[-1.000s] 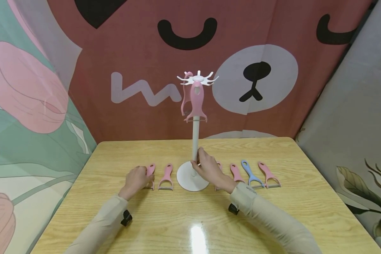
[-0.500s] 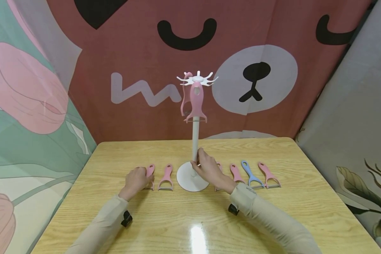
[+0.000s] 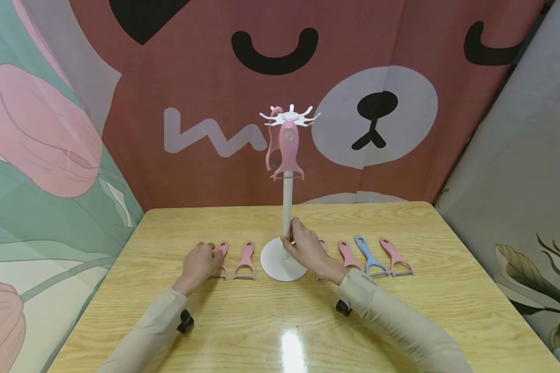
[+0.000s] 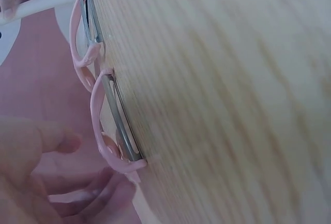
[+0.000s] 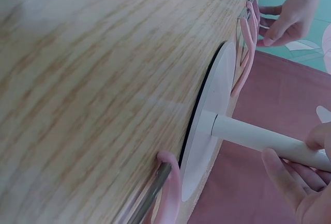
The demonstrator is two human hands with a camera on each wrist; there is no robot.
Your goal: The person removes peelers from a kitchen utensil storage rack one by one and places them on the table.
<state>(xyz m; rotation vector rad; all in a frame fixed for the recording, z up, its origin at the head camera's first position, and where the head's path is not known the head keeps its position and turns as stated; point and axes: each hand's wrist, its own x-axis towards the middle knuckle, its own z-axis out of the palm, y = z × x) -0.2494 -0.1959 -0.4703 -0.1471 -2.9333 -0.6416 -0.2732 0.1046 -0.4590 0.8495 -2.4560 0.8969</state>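
My left hand [image 3: 199, 267] is at the outer pink peeler [image 3: 222, 248] on the left, partly covering it. In the left wrist view, a gap shows between thumb and fingers; the fingers lie beside that peeler's [image 4: 98, 118] head, which rests on the table. Another pink peeler [image 3: 247, 254] lies between it and the white stand. With my right hand [image 3: 308, 251] I grip the lower pole [image 5: 253, 133] of the stand, just above its round base [image 3: 271, 263]. Two pink peelers hang from the stand's hooked top [image 3: 291, 116], one in front [image 3: 289, 147] and one behind it at left.
Right of the stand lie several more peelers: a pink one partly behind my right wrist, another pink one [image 3: 346, 253], a blue one [image 3: 365, 249] and a pink one [image 3: 392, 253]. The wooden table [image 3: 242, 326] meets a printed cloth backdrop [image 3: 205, 176] at its far edge.
My left hand has shifted slightly left, and more of the outer peeler's handle shows beside the thumb. My right hand stays on the pole, and the peelers lie as before.
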